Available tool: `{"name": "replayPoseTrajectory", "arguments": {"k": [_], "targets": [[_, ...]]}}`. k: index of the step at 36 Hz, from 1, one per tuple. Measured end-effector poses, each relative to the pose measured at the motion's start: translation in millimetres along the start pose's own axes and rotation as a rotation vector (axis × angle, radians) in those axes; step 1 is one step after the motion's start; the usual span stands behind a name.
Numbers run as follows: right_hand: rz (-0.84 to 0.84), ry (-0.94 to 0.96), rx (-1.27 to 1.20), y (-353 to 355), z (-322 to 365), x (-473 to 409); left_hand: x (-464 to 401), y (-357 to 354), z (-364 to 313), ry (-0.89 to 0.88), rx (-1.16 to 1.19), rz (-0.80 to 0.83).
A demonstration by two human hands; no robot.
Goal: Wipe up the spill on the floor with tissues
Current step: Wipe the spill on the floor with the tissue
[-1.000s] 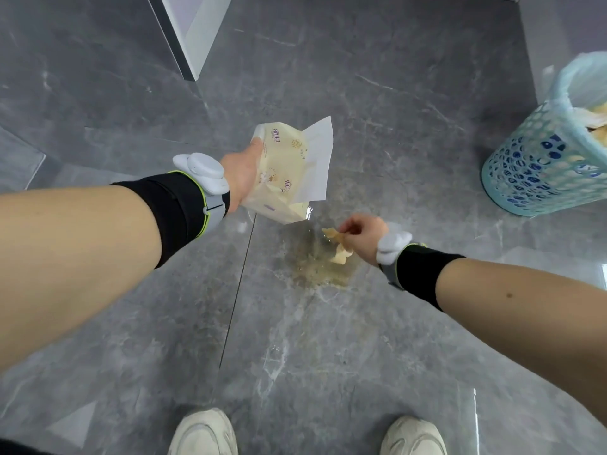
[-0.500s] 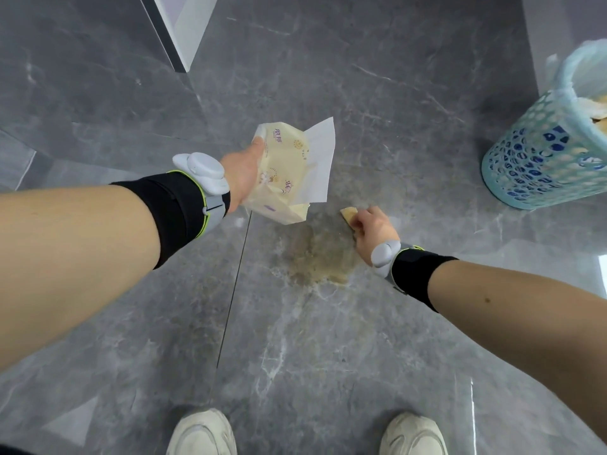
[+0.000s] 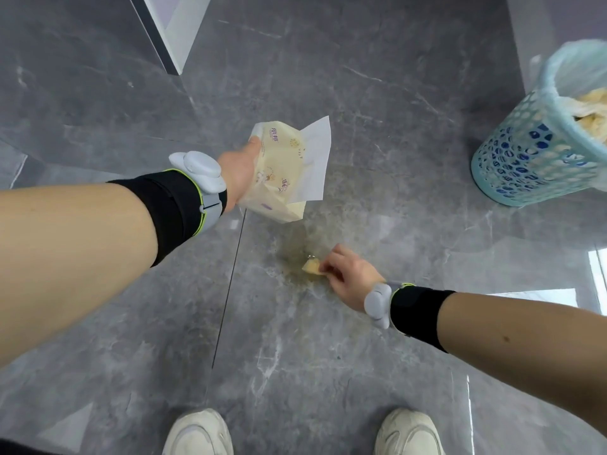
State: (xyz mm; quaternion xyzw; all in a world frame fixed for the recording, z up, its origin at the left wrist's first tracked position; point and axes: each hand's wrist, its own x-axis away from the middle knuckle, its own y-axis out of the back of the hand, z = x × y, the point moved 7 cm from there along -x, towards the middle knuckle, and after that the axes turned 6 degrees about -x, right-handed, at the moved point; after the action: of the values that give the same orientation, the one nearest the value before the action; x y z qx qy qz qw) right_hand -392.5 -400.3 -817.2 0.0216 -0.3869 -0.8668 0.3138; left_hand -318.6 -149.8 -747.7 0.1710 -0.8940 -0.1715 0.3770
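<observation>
Gripping a soaked tissue (image 3: 311, 267), the right hand (image 3: 353, 277) has swept back across the spill (image 3: 297, 257), now fainter, while the left hand (image 3: 239, 174) clutches the tissue pack (image 3: 279, 178).

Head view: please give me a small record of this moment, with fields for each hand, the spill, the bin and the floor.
left hand: holds the tissue pack above the floor, one white sheet sticking out
right hand: presses a yellow-stained tissue wad on the spill
spill: faint yellowish smear, not yet gone
waste basket: light blue, lined, used tissues inside, at the upper right
floor: grey marble-look tiles
shoes: white, at the bottom edge
</observation>
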Motion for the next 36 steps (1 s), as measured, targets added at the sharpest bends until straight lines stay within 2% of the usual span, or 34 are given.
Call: {"name": "replayPoseTrajectory", "arguments": {"k": [3, 6, 10, 15, 18, 25, 29, 36], "targets": [[0.13, 0.003, 0.081, -13, -6, 8, 1, -4, -2, -0.011, -0.012, 0.009], [0.121, -0.015, 0.065, -16, -7, 8, 0, -7, -4, -0.019, -0.025, 0.004], [-0.026, -0.075, 0.032, -3, -12, 3, -1, -10, -2, -0.017, -0.036, 0.011], [-0.221, -0.276, 0.109, 28, -52, -10, -4, -9, 1, -0.003, -0.038, -0.001], [-0.268, -0.329, 0.107, 36, -64, -29, -7, -8, 2, -0.007, -0.049, -0.003], [-0.208, -0.213, 0.099, 28, -31, -99, -12, 3, 7, 0.001, -0.013, -0.016], [-0.042, -0.15, 0.113, 9, -6, -129, -15, 10, 12, 0.0, -0.019, -0.044], [0.103, 0.121, 0.06, -26, 23, -91, -16, 19, 15, -0.002, -0.043, -0.071]]}}
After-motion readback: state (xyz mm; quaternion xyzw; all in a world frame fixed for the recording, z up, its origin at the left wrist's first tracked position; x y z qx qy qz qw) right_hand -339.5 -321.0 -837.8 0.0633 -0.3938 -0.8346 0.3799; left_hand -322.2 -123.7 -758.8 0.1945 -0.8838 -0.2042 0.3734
